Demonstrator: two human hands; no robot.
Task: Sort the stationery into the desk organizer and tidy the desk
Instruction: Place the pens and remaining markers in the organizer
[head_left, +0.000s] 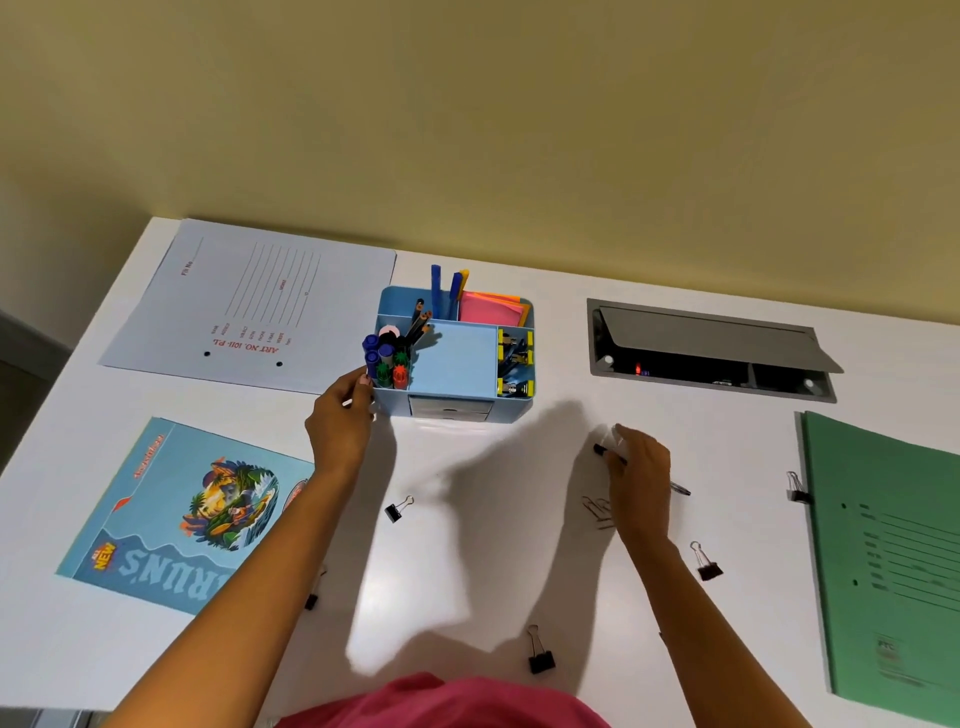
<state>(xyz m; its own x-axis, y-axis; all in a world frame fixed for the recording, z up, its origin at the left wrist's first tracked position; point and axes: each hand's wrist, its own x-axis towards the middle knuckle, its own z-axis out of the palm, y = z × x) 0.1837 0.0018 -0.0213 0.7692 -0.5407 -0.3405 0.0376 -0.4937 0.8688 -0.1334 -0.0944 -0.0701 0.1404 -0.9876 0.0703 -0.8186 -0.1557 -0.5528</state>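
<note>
Pen: your right hand curls over the black-capped clear plastic pen, which lies on the white desk, right of the organizer.
Left hand: your left hand is at the front-left corner of the blue plastic desk organizer, fingers curled. I cannot tell whether it grips anything.
Risk: if you drag the pen, you may scatter the copper-coloured wire paper clips just beside your wrist.
Organizer: capped markers front-left, pencils behind them, pink sticky notes at the rear, yellow-and-black clips in the right bay.

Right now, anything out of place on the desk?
Yes. Binder clips lie scattered loose on the desk: a left binder clip, a right binder clip, a front binder clip. Paper clips lie loose by the right hand, which holds a pen. The grey cable hatch lid is propped open.
</note>
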